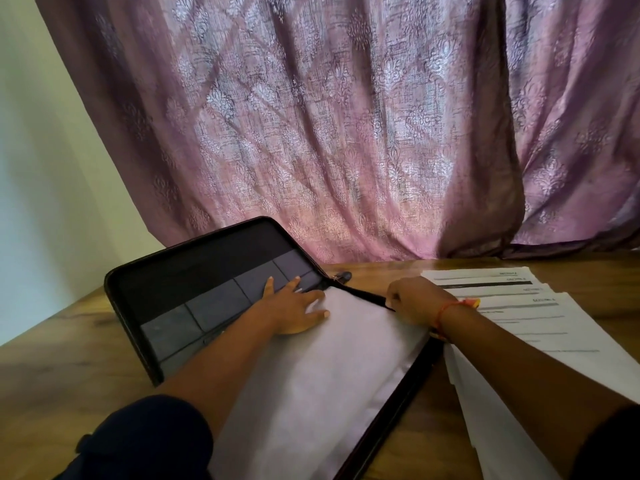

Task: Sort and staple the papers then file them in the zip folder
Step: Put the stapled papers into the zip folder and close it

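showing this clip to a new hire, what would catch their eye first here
First the big purple patterned curtain filling the background behind the wooden table. Then the open black zip folder at centre, with the left hand flat on the white sheet inside it and the right hand curled at its edge. Printed papers lie fanned out to the right.

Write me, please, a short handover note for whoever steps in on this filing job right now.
Left hand: flat, pressing the white sheet lying in the open folder.
Right hand: curled at the folder's right edge, apparently on the zip; what it holds is unclear.
Printed papers lie fanned on the table to the right, not yet filed. No stapler in view.
Left: file those, zip shut.
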`<state>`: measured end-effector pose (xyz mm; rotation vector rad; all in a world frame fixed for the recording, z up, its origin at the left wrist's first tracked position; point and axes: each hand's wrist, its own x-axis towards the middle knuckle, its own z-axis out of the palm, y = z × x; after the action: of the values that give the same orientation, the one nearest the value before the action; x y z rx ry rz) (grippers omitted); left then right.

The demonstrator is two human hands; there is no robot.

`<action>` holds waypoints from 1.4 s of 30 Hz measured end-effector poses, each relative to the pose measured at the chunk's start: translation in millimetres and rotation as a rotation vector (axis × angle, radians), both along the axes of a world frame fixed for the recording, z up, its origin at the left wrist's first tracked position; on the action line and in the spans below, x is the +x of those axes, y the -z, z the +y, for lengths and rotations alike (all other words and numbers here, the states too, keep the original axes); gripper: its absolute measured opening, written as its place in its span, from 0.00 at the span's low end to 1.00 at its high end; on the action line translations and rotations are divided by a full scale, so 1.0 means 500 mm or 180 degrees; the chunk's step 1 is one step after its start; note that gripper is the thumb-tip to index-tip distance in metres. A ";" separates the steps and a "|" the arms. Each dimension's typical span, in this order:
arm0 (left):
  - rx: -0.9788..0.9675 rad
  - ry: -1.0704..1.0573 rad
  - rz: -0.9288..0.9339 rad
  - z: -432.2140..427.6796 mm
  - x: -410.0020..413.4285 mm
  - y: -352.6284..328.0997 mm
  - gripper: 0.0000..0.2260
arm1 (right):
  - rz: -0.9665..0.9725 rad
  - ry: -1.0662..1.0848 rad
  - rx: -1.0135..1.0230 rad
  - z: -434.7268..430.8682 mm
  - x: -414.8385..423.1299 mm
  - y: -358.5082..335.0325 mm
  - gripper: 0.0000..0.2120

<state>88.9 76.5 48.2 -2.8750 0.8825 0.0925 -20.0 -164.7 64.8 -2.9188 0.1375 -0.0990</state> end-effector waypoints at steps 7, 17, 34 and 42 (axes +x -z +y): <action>0.0118 0.0132 -0.0063 -0.035 0.011 -0.003 0.30 | 0.0464 0.0159 -0.0442 0.004 -0.008 -0.012 0.11; 0.0036 0.0799 -0.0236 -0.086 -0.018 0.007 0.24 | 0.1497 -0.0244 -0.0525 0.035 -0.080 -0.062 0.22; -0.0130 0.0915 -0.0324 -0.139 -0.061 0.025 0.23 | 0.0746 0.0169 0.0216 0.014 -0.082 -0.028 0.13; -0.0401 0.0563 -0.0605 -0.156 -0.078 0.036 0.21 | 0.0771 0.0268 0.0414 0.013 -0.082 -0.029 0.07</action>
<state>49.6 -1.5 30.0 -2.8403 1.1343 -0.2583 -61.2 -158.4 79.4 -2.7845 0.2941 0.2418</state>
